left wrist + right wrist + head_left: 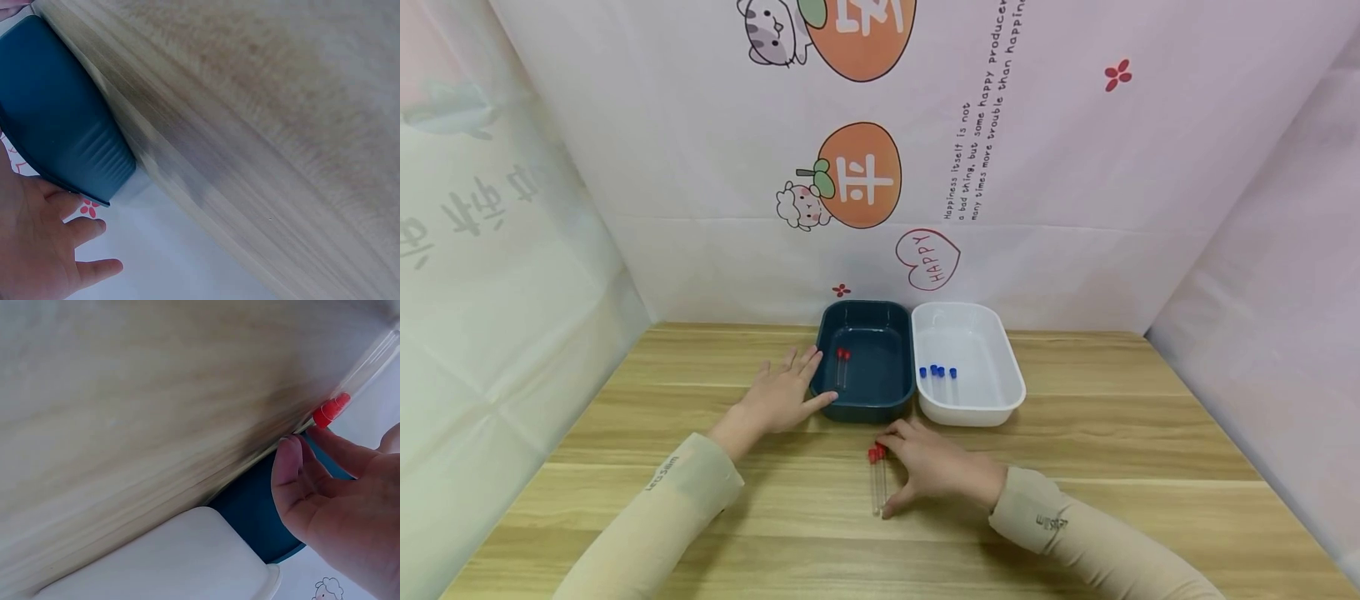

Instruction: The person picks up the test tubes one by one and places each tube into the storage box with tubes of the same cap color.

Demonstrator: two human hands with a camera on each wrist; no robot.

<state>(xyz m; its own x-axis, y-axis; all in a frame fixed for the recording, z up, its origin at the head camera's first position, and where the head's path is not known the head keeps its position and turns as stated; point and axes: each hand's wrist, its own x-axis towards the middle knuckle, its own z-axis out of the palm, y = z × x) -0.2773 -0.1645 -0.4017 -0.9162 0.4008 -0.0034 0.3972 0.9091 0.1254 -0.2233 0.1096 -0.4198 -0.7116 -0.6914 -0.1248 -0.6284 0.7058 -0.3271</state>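
My right hand [936, 467] spans a small group of red-capped test tubes [877, 479] on the table, fingers at the cap end and thumb at the base; it seems to pinch one end to end. Up close in the right wrist view, a fingertip meets a red cap [331, 410]. My left hand [778, 396] rests with spread, straight fingers against the left side of the dark blue tray [865, 412], thumb over its front rim. Inside that tray lie two red-capped test tubes [843, 367].
A white tray [973, 415] stands right beside the blue one, with several blue-capped test tubes [953, 385] in it. Behind both trays rises a printed cloth backdrop [1037, 267]. More cloth hangs at the left and right of the wooden table [1112, 417].
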